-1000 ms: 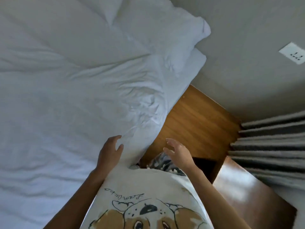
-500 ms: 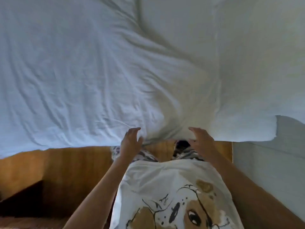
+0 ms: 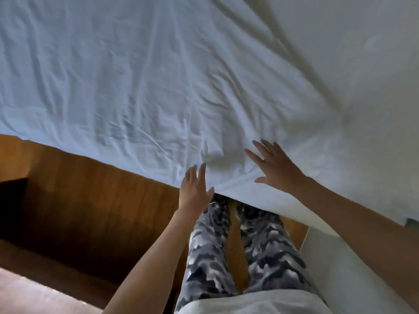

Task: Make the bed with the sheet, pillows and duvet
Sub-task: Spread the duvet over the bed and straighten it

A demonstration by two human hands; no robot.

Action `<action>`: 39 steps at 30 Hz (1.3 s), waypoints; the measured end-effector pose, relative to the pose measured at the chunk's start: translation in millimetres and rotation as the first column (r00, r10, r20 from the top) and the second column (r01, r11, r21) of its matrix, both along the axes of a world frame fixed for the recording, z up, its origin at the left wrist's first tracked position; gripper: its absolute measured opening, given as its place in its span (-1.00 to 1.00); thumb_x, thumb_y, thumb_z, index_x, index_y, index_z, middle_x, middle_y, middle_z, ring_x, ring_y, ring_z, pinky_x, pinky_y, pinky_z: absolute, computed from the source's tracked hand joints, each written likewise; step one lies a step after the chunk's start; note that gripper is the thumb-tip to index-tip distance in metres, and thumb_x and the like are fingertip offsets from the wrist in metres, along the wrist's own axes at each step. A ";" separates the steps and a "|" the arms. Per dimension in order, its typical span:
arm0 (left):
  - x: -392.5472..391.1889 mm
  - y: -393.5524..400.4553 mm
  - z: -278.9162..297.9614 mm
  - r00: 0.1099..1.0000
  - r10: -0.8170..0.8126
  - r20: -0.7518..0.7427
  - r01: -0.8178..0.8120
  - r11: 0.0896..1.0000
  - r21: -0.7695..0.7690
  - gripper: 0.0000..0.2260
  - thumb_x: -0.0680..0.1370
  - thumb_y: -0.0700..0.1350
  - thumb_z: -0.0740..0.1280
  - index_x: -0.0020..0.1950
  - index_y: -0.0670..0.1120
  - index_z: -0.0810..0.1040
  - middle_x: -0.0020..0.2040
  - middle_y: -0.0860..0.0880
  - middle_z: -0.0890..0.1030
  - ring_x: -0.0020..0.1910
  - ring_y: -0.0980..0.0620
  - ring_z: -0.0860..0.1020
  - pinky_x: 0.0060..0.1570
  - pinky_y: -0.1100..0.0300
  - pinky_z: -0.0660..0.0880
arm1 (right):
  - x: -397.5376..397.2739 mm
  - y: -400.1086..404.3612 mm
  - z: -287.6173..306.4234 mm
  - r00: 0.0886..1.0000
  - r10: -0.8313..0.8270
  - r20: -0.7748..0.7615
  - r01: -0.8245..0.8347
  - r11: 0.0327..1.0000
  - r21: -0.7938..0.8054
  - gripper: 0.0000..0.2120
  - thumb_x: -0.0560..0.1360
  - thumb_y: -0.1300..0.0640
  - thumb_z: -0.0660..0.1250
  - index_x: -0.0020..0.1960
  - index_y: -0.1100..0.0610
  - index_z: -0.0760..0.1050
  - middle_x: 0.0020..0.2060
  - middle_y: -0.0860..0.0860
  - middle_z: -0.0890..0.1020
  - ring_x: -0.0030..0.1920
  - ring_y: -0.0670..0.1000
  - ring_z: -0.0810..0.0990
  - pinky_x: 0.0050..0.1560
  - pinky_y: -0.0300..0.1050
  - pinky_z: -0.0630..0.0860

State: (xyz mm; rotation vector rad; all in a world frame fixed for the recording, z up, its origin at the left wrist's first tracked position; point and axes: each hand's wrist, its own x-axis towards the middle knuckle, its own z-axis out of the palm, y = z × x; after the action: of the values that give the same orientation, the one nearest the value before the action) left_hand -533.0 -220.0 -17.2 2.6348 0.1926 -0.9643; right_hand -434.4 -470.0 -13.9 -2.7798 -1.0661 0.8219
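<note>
- Duvet smoothing step, I reckon: left hand and right hand lie flat, fingers spread, grasping nothing.
- Next: sweep creases toward 12 o'clock.

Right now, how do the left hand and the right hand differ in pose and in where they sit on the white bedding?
The left hand sits at the hanging edge of the white bedding, fingers close together; the right hand lies further in on the top surface, fingers spread wide. The left hand partly overlaps the wooden floor in view; the right hand has only fabric behind it. Both are open, flat and gripping nothing.
</note>
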 end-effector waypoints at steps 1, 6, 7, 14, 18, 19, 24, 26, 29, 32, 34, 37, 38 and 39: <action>-0.1 1.9 -18.1 0.997 -0.076 -0.015 0.077 0.995 0.064 -0.20 0.56 0.16 0.29 0.59 -0.06 -0.14 0.57 -0.22 0.05 0.55 -0.21 0.03 0.50 -0.10 0.13 | 2.8 6.9 -19.6 0.998 0.070 -0.002 -0.070 0.997 -0.036 0.08 0.13 -0.20 0.61 0.50 0.19 0.26 0.41 0.32 0.33 0.38 0.37 0.32 0.29 0.37 0.33; 4.4 5.7 -108.5 0.975 -0.204 0.085 0.183 0.960 0.210 -0.07 0.43 0.29 0.37 0.57 -0.18 0.03 0.54 -0.25 0.11 0.53 -0.27 0.05 0.43 -0.27 0.12 | 7.6 31.2 -122.0 0.981 0.192 0.038 -0.182 0.966 -0.182 0.12 0.12 -0.33 0.52 0.50 0.18 0.20 0.42 0.33 0.27 0.41 0.38 0.25 0.32 0.36 0.21; 5.8 5.0 -122.5 0.971 -0.183 0.152 0.149 0.966 0.209 -0.09 0.38 0.25 0.44 0.52 -0.19 0.16 0.49 -0.24 0.24 0.49 -0.26 0.18 0.39 -0.28 0.20 | 5.7 31.8 -139.7 0.979 0.189 0.082 -0.174 0.972 -0.156 0.06 0.18 -0.36 0.46 0.47 0.20 0.24 0.40 0.33 0.30 0.38 0.37 0.28 0.33 0.35 0.21; 32.4 14.3 -153.4 0.783 -0.135 0.607 0.047 0.986 0.159 -0.73 0.33 -0.32 0.44 0.01 -0.22 0.58 -0.09 -0.15 0.61 -0.14 -0.18 0.58 -0.08 0.00 0.46 | 22.4 49.4 -173.4 0.876 0.090 0.474 -0.128 0.991 0.048 -0.50 0.40 -0.27 0.28 -0.08 0.20 0.50 -0.16 0.16 0.57 -0.14 0.18 0.55 0.04 0.10 0.41; 45.3 14.1 -149.9 0.798 0.056 0.599 -0.084 0.996 0.018 -0.83 0.31 -0.31 0.47 -0.15 -0.20 0.55 -0.32 -0.12 0.58 -0.37 -0.15 0.56 -0.30 0.10 0.44 | 40.1 56.8 -174.0 0.869 0.080 0.488 -0.116 0.992 0.043 -0.59 0.32 -0.20 0.38 -0.20 0.16 0.48 -0.32 0.12 0.56 -0.30 0.14 0.55 -0.20 0.00 0.49; 44.0 10.4 -146.3 0.816 0.112 0.568 -0.133 0.991 -0.004 -0.81 0.30 -0.27 0.48 -0.18 -0.18 0.53 -0.35 -0.11 0.57 -0.40 -0.14 0.54 -0.33 0.12 0.41 | 40.2 56.9 -171.1 0.887 0.035 0.461 -0.077 0.994 0.073 -0.61 0.30 -0.17 0.41 -0.22 0.17 0.50 -0.35 0.12 0.57 -0.34 0.14 0.57 -0.29 -0.03 0.50; 34.4 -14.4 -124.0 0.842 0.228 0.490 -0.248 0.968 -0.024 -0.72 0.23 -0.16 0.57 -0.20 -0.16 0.52 -0.42 -0.06 0.54 -0.47 -0.07 0.50 -0.35 0.23 0.26 | 21.5 37.8 -147.4 0.932 -0.201 0.300 0.122 0.957 0.262 -0.60 0.12 -0.01 0.61 -0.32 0.21 0.49 -0.46 0.12 0.56 -0.48 0.13 0.56 -0.47 -0.12 0.42; 30.9 -19.6 -116.6 0.840 0.244 0.485 -0.267 0.963 -0.023 -0.70 0.21 -0.18 0.59 -0.25 -0.15 0.49 -0.44 -0.06 0.52 -0.49 -0.06 0.48 -0.38 0.23 0.24 | 12.9 29.6 -138.9 0.934 -0.235 0.268 0.149 0.940 0.306 -0.59 0.13 0.05 0.66 -0.33 0.24 0.48 -0.49 0.15 0.55 -0.50 0.13 0.56 -0.51 -0.12 0.43; 21.3 -31.8 -103.1 0.825 0.291 0.484 -0.313 0.949 -0.037 -0.72 0.22 -0.20 0.57 -0.28 -0.14 0.47 -0.45 -0.06 0.51 -0.50 -0.07 0.47 -0.40 0.23 0.22 | 1.7 20.5 -123.2 0.936 -0.264 0.232 0.175 0.923 0.344 -0.59 0.11 0.10 0.67 -0.31 0.28 0.50 -0.50 0.19 0.55 -0.51 0.16 0.57 -0.54 -0.09 0.46; 6.1 -44.6 -90.5 0.804 0.327 0.497 -0.329 0.940 -0.086 -0.79 0.25 -0.10 0.46 -0.29 -0.14 0.47 -0.46 -0.05 0.51 -0.51 -0.08 0.47 -0.41 0.22 0.22 | -14.0 7.8 -106.9 0.938 -0.260 0.229 0.170 0.921 0.350 -0.54 0.03 0.10 0.70 -0.30 0.27 0.52 -0.51 0.15 0.55 -0.53 0.14 0.56 -0.56 -0.14 0.44; -16.3 -50.8 -82.0 0.805 0.313 0.503 -0.306 0.947 -0.099 -0.78 0.26 0.01 0.35 -0.23 -0.12 0.49 -0.44 -0.02 0.51 -0.49 -0.08 0.49 -0.42 0.23 0.22 | -35.1 -4.3 -97.1 0.942 -0.238 0.238 0.143 0.923 0.357 -0.49 -0.06 0.07 0.71 -0.31 0.22 0.50 -0.52 0.09 0.53 -0.55 0.11 0.54 -0.58 -0.20 0.41; -51.1 -58.6 -77.3 0.802 0.330 0.498 -0.313 0.942 -0.120 -0.70 0.36 0.14 0.25 -0.05 -0.02 0.48 -0.33 0.03 0.56 -0.37 -0.02 0.53 -0.38 0.24 0.30 | -75.1 -20.5 -91.4 0.956 -0.219 0.195 0.152 0.939 0.309 -0.39 -0.15 0.00 0.71 -0.28 0.15 0.45 -0.50 0.02 0.51 -0.53 0.06 0.52 -0.56 -0.23 0.40; -55.5 -58.5 -79.7 0.813 0.317 0.489 -0.293 0.948 -0.129 -0.68 0.45 0.20 0.24 -0.01 -0.02 0.51 -0.28 0.02 0.59 -0.31 -0.01 0.54 -0.35 0.22 0.37 | -82.9 -22.5 -94.1 0.965 -0.215 0.149 0.168 0.946 0.279 -0.38 -0.15 -0.02 0.71 -0.27 0.14 0.46 -0.48 0.01 0.52 -0.51 0.05 0.53 -0.53 -0.22 0.43; -57.3 -56.1 -85.5 0.835 0.283 0.473 -0.251 0.959 -0.131 -0.66 0.52 0.22 0.24 0.01 -0.04 0.55 -0.22 0.01 0.62 -0.23 0.00 0.55 -0.28 0.18 0.43 | -86.2 -22.7 -97.0 0.974 -0.207 0.094 0.180 0.956 0.233 -0.40 -0.13 -0.04 0.71 -0.26 0.15 0.49 -0.45 0.01 0.54 -0.48 0.05 0.55 -0.48 -0.20 0.46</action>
State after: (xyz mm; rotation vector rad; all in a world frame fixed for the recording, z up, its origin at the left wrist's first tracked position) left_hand -590.3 -276.1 -102.7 2.5999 0.3851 -0.1924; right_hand -520.6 -492.7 -110.9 -2.7107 -0.8234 0.4882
